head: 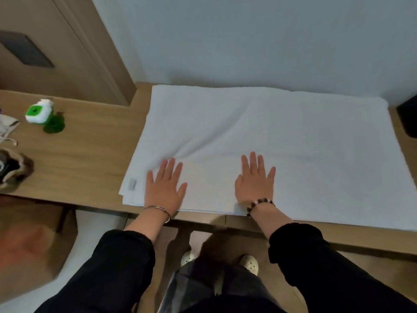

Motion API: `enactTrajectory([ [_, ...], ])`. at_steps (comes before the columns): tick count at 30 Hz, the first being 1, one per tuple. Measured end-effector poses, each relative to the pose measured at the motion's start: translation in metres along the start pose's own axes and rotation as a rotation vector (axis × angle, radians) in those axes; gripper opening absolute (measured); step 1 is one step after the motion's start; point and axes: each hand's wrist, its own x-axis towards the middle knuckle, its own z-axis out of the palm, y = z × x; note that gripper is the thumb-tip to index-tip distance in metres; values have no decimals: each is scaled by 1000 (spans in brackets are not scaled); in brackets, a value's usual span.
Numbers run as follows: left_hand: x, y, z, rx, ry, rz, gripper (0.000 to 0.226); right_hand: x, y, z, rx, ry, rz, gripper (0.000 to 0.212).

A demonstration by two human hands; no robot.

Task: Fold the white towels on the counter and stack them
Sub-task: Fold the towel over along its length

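Left grip: released, palm flat, fingers straight and spread, pressing the white towel at its 7 o'clock, just beside the sewn label. Right grip: likewise released and flat, pressing at the towel's 6 o'clock, near its front edge. Towel: lies spread over the desk, reaching from the wall at 12 o'clock to the desk's front edge at 6 o'clock; a soft ridge runs from the 7 o'clock spot toward 1 o'clock. Handling, by judgement: light, limp terry with no stiffness, clinging rather than sliding, nothing fragile; best pinched at two corners or along one edge, since a hold in the middle would let it sag and bunch. Stepped edges at 7 o'clock suggest several layers; their count cannot be told. Corner at 4 o'clock is cut off by the frame. Other towels: none in view. Green bottle at 9 o'clock is blurred; dark object at 3 o'clock is partly cut off and unidentified.
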Motion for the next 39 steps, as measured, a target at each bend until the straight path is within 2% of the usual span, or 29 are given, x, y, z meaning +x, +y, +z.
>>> enactTrajectory([
  [3,-10,-26,1,-34,-14,-71,61,7,-34,-7,2,-42,109,65],
  [5,-13,-21,-1,-83,-44,-57,62,12,-75,-10,39,-38,29,63],
  [8,-15,-25,-7,-162,-59,52,61,15,-121,-6,18,-20,-161,59],
  [10,-15,-45,-13,-313,29,73,53,17,-127,2,-48,12,-155,59],
  [12,-10,-67,-19,-485,187,-42,47,17,-123,7,-73,44,-138,60],
  [14,3,-82,-25,-682,234,-251,44,18,-120,9,-70,71,-140,61],
  [16,22,-88,-35,-942,151,-386,40,19,-120,11,-58,76,-137,61],
  [18,42,-87,-45,-1046,51,-404,36,18,-119,10,-57,55,-131,61],
  [22,76,-81,-64,-1104,-43,-449,27,22,-122,-6,-106,59,-130,56],
  [25,94,-83,-68,-1010,-62,-438,20,40,-127,-27,-129,235,-182,36],
  [29,127,-87,-78,-992,-18,-413,28,86,-128,-58,64,375,-175,24],
  [31,150,-86,-87,-1026,-33,-410,31,113,-131,-70,150,398,-165,25],
  [35,191,-77,-98,-1122,-93,-427,17,166,-144,-88,167,326,-266,37],
  [39,209,-76,-93,-1228,-82,-461,17,222,-167,-107,283,103,-359,26],
])
